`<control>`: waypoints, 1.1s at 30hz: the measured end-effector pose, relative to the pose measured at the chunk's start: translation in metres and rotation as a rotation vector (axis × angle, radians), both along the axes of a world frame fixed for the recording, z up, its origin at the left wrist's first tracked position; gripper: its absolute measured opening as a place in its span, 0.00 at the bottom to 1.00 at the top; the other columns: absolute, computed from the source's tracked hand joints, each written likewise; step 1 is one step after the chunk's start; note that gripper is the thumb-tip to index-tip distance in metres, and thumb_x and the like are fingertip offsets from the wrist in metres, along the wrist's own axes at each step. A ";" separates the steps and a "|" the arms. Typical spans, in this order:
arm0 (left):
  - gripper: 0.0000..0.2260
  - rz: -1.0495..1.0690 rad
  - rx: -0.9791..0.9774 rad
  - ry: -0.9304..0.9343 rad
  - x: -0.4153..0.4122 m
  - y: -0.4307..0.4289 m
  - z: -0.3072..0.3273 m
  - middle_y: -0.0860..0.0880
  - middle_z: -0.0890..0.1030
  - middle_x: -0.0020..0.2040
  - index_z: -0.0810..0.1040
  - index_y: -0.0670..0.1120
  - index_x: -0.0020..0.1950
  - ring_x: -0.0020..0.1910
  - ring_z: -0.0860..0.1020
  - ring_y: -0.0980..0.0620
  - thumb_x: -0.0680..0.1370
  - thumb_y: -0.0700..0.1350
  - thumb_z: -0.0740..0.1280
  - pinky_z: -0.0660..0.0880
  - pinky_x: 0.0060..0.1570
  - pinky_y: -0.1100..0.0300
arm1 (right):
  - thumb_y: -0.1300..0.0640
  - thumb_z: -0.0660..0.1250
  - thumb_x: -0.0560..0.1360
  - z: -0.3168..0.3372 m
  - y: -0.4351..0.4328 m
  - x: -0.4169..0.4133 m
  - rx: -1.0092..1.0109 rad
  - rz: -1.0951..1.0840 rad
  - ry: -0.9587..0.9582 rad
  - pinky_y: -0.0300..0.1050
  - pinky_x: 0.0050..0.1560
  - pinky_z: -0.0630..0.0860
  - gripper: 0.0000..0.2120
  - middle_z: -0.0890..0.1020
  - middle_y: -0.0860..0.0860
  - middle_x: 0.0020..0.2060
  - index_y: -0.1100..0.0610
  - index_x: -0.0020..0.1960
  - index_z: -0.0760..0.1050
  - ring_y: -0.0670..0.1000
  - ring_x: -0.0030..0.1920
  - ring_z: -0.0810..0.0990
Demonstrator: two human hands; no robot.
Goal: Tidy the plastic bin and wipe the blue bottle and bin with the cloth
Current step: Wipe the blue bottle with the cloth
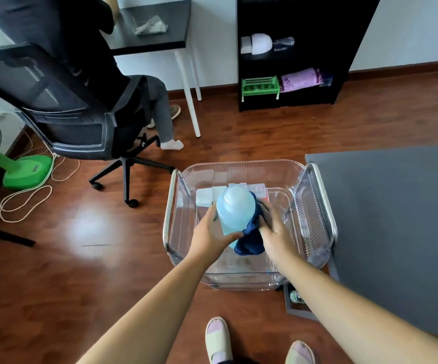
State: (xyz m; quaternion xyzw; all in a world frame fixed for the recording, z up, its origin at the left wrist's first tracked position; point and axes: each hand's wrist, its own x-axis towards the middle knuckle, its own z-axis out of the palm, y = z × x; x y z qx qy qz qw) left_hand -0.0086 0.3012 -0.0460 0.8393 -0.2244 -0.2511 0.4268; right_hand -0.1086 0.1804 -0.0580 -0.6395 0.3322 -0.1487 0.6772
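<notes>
Your left hand grips the blue bottle low on its body, thumb curled across the near side and fingers round the far left side. Your right hand has its fingers curled over the dark blue cloth and presses it against the bottle's right side; the loose end of the cloth hangs below the bottle. You hold the bottle over the middle of the clear plastic bin, its rounded pale cap turned up towards you. At the far end of the bin floor lie a few small pale boxes, side by side. The bin stands on the wooden floor, its right wall just beside a grey table. Well beyond it to the left, a person sits in a black office chair, near a green fan. A black shelf unit against the far wall holds a green basket
</notes>
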 end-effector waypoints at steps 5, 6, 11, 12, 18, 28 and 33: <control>0.34 0.032 -0.092 0.027 0.003 -0.003 -0.012 0.72 0.72 0.51 0.66 0.65 0.62 0.53 0.73 0.64 0.62 0.54 0.80 0.67 0.46 0.72 | 0.59 0.57 0.81 -0.017 -0.001 0.004 0.124 0.010 0.021 0.41 0.61 0.71 0.21 0.80 0.32 0.52 0.31 0.54 0.75 0.37 0.55 0.77; 0.34 0.031 -0.104 0.024 0.003 -0.004 -0.011 0.72 0.73 0.52 0.66 0.65 0.62 0.52 0.73 0.67 0.62 0.55 0.80 0.66 0.45 0.75 | 0.59 0.58 0.80 -0.016 -0.002 0.006 0.127 0.004 0.021 0.42 0.61 0.71 0.21 0.81 0.33 0.52 0.32 0.54 0.75 0.38 0.56 0.78; 0.36 0.064 -0.165 0.009 0.006 -0.007 0.008 0.60 0.79 0.55 0.71 0.58 0.64 0.54 0.76 0.64 0.60 0.62 0.78 0.71 0.52 0.71 | 0.61 0.58 0.80 0.009 -0.003 0.010 0.060 -0.052 -0.061 0.27 0.52 0.72 0.19 0.80 0.37 0.54 0.37 0.57 0.75 0.33 0.55 0.77; 0.35 0.082 -0.201 0.029 0.007 -0.009 0.015 0.57 0.80 0.55 0.72 0.58 0.63 0.55 0.77 0.61 0.59 0.64 0.77 0.73 0.55 0.65 | 0.60 0.58 0.81 0.018 -0.003 0.011 0.037 -0.057 -0.087 0.25 0.51 0.71 0.17 0.79 0.37 0.55 0.38 0.59 0.73 0.31 0.54 0.77; 0.22 0.100 -0.455 0.179 0.016 -0.018 0.076 0.49 0.84 0.49 0.80 0.51 0.53 0.48 0.82 0.48 0.67 0.64 0.71 0.79 0.50 0.44 | 0.59 0.58 0.81 0.074 0.015 0.007 -0.317 0.025 -0.248 0.25 0.61 0.65 0.25 0.68 0.32 0.65 0.39 0.72 0.58 0.31 0.65 0.68; 0.29 -0.054 -0.650 0.409 0.014 -0.033 0.143 0.50 0.80 0.61 0.72 0.58 0.67 0.60 0.79 0.48 0.69 0.66 0.69 0.78 0.54 0.49 | 0.54 0.56 0.79 0.152 0.007 0.028 -0.718 0.175 -0.354 0.27 0.71 0.44 0.28 0.42 0.31 0.74 0.33 0.72 0.49 0.36 0.75 0.41; 0.22 -0.045 -0.766 0.377 0.013 -0.033 0.160 0.44 0.78 0.62 0.67 0.60 0.69 0.58 0.79 0.39 0.76 0.55 0.68 0.77 0.52 0.37 | 0.58 0.62 0.79 0.181 -0.005 0.029 -0.385 0.295 -0.353 0.25 0.68 0.55 0.36 0.44 0.33 0.75 0.39 0.74 0.43 0.24 0.69 0.49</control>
